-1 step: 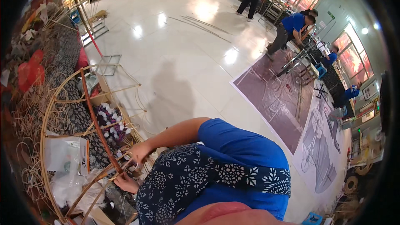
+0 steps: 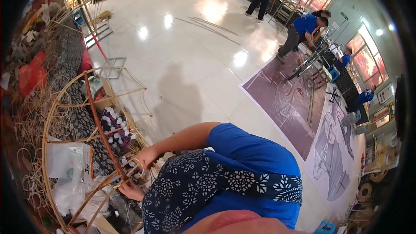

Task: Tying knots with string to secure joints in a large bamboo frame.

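Observation:
To my left stands a large curved frame of thin bamboo strips (image 2: 45,147), with a thicker reddish-brown curved strip (image 2: 100,125) crossing it. My left hand (image 2: 131,190) is closed, pinching the frame where several strips meet at the lower end of the reddish strip. Just above it, my right hand (image 2: 148,157) is closed on a thin pale strip (image 2: 141,167) that bends in a loop beside the joint. Part of the right fingers is hidden, and the left forearm is out of sight behind the patterned apron (image 2: 186,186).
Behind the frame runs a dark patterned table (image 2: 73,99) with a clear plastic bag (image 2: 69,164), and a box of white and purple pieces (image 2: 117,130) is nearby. A printed sheet (image 2: 281,104) covers floor at right. Several co-workers in blue (image 2: 305,25) work by the windows.
My right hand has shifted slightly, and the pale strip now shows as a loop by its fingers. The left hand stays at the same joint.

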The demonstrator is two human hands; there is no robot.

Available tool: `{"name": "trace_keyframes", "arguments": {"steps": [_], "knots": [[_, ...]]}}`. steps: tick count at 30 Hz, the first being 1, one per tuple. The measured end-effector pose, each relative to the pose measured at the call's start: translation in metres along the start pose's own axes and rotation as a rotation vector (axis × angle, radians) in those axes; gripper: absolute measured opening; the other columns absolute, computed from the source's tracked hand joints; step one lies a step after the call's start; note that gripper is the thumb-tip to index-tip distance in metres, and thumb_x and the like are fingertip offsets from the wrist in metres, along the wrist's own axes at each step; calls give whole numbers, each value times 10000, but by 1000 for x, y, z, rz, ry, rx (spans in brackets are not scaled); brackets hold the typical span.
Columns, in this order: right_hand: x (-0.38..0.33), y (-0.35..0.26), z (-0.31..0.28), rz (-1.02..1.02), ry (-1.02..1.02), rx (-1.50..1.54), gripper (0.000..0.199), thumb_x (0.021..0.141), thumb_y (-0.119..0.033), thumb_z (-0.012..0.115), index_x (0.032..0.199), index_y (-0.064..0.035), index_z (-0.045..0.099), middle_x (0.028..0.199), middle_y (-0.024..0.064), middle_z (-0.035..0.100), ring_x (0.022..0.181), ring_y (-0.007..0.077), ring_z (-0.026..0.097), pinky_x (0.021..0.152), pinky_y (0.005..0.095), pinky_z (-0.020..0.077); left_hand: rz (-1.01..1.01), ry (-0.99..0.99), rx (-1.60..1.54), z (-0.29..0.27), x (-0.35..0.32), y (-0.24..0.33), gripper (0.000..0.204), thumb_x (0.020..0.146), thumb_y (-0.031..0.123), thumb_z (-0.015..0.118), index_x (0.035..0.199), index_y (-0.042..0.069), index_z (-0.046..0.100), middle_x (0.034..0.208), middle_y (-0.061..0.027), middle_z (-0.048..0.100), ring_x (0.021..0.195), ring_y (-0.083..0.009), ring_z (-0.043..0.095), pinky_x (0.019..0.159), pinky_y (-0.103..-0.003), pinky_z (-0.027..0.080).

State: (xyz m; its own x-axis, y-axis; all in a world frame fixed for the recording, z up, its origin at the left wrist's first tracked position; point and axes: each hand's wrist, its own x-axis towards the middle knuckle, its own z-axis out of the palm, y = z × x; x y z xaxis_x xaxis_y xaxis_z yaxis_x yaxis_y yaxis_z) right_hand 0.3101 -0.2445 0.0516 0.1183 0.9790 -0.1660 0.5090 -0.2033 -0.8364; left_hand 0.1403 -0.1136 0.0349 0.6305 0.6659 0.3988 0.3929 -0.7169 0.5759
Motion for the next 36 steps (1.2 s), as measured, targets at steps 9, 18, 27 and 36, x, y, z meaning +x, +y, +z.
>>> {"name": "trace_keyframes", "arguments": {"steps": [9, 18, 27, 36], "knots": [[-25, -23, -9, 181, -82, 123, 261, 753, -210, 592, 561, -44, 653, 592, 71, 631, 527, 161, 588, 503, 309, 439, 13, -34, 11, -1, 3, 0, 92, 788, 80, 632, 803, 23, 560, 835, -117, 459, 710, -296, 526, 615, -393, 430], [-40, 4, -12, 162, 154, 161, 233, 723, -239, 600, 618, -34, 641, 538, 51, 592, 475, 154, 548, 475, 319, 415, -60, -67, 40, 0, 4, -2, 97, 798, 94, 630, 814, 24, 564, 847, -115, 464, 724, -284, 524, 604, -387, 432], [-60, -17, -30, 63, 135, 219, 196, 697, -228, 609, 675, -38, 650, 543, 53, 584, 486, 127, 546, 480, 288, 418, 21, -47, 123, 2, 5, 1, 95, 799, 128, 631, 812, 51, 577, 858, -102, 470, 748, -294, 529, 603, -388, 441], [-72, -53, -36, -67, 79, 198, 234, 718, -204, 579, 630, 11, 556, 553, 119, 526, 489, 168, 508, 489, 328, 375, 75, 11, 180, 3, 3, 10, 123, 731, 67, 656, 805, 96, 562, 859, -111, 480, 775, -310, 517, 624, -393, 438]]}}
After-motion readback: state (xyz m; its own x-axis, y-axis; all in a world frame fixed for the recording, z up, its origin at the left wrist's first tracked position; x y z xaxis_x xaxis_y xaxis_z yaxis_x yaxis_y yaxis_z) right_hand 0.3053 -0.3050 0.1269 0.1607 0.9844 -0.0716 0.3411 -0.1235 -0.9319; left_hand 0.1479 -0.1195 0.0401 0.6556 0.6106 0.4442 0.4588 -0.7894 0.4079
